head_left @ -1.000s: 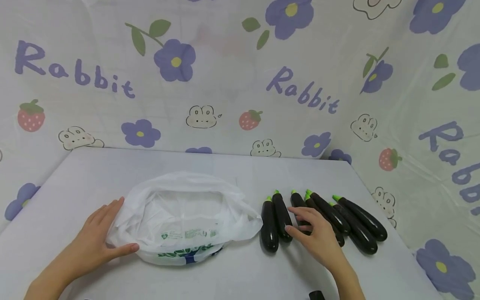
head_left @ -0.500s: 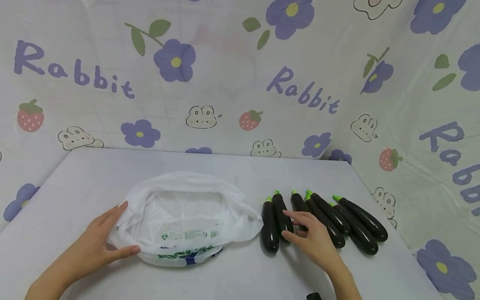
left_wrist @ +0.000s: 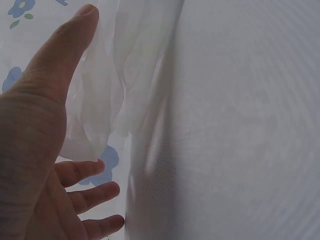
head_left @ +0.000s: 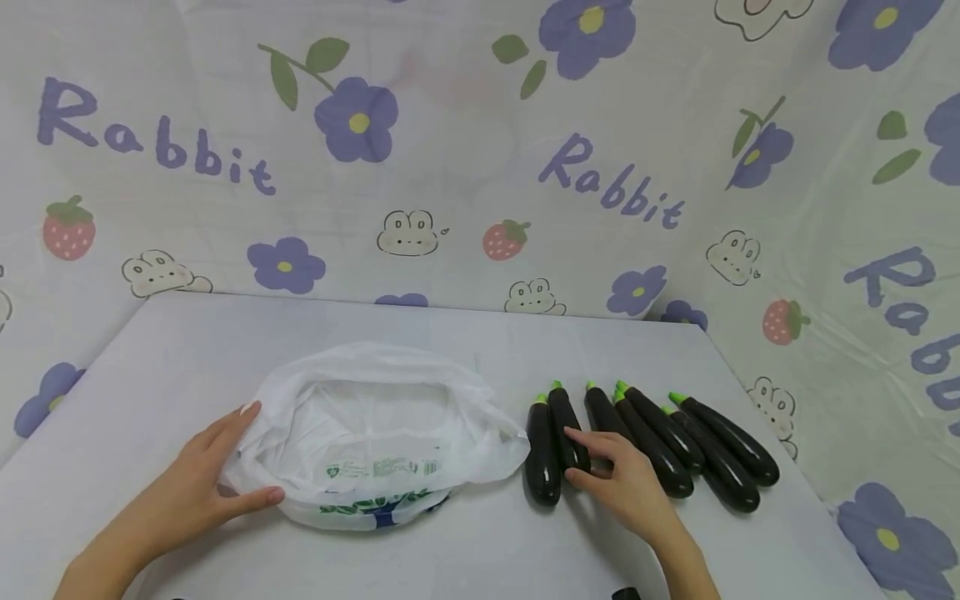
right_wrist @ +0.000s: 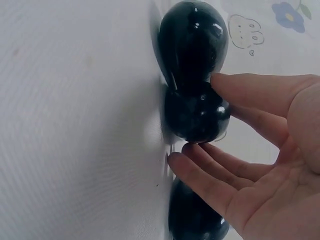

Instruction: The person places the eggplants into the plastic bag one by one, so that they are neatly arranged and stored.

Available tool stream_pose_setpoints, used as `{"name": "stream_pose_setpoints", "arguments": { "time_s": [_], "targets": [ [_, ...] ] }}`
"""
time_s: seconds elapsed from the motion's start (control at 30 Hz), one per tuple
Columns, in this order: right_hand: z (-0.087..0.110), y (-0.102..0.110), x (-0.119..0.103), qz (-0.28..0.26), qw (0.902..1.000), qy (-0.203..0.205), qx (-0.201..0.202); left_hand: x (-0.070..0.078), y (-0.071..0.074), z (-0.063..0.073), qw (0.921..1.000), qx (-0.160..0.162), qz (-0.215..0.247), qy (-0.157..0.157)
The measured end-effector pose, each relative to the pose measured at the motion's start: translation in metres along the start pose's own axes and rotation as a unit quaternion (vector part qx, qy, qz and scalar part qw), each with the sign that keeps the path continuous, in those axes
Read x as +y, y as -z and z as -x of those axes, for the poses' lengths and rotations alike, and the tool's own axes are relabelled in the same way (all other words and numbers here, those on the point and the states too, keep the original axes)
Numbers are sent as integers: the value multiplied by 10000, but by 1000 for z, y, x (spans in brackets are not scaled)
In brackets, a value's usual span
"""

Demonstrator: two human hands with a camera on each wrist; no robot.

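Observation:
A white plastic bag (head_left: 390,417) with green and blue print lies with its mouth spread. My left hand (head_left: 198,479) rests at its left side, thumb and fingers apart; in the left wrist view the hand (left_wrist: 55,170) has its fingers extended beside the thin plastic. Right of the bag, my right hand (head_left: 626,479) holds a glossy black eggplant (head_left: 566,425) with a green stem tip. The right wrist view shows the thumb (right_wrist: 250,92) on one side of this eggplant (right_wrist: 197,117) and fingertips at the other. Another eggplant (head_left: 542,462) lies against the bag's right corner.
Several more eggplants (head_left: 716,467) lie in a loose group to the right on the white table (head_left: 300,567). A small dark object (head_left: 626,593) shows at the front edge of the head view. A patterned curtain (head_left: 457,167) stands behind the table.
My right hand has shifted slightly left and nearer, its thumb and fingers closing onto the second eggplant. The left fingertips have slid a little onto the bag's edge.

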State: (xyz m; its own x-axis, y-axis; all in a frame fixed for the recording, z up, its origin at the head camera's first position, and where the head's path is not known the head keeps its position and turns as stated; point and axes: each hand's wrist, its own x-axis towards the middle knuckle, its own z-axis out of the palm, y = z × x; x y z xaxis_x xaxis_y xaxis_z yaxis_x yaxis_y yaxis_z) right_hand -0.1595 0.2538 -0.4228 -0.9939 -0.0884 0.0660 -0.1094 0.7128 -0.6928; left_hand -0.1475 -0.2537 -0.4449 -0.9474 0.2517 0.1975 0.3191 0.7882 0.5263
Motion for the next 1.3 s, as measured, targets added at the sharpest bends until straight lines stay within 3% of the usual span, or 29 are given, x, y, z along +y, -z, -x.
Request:
{"name": "stream_pose_setpoints", "arguments": {
  "time_s": [0.7,1.03,1.3],
  "targets": [
    [2,0,-4,105,9998,-128,127,0,-2,0,10000,59,-43,-56],
    [2,-1,-6,-36,9988,-479,93,0,-2,0,9999,80,-55,-102],
    [1,0,-4,-425,9961,-754,158,1,-1,-1,9999,-82,-36,48]
  ]
}}
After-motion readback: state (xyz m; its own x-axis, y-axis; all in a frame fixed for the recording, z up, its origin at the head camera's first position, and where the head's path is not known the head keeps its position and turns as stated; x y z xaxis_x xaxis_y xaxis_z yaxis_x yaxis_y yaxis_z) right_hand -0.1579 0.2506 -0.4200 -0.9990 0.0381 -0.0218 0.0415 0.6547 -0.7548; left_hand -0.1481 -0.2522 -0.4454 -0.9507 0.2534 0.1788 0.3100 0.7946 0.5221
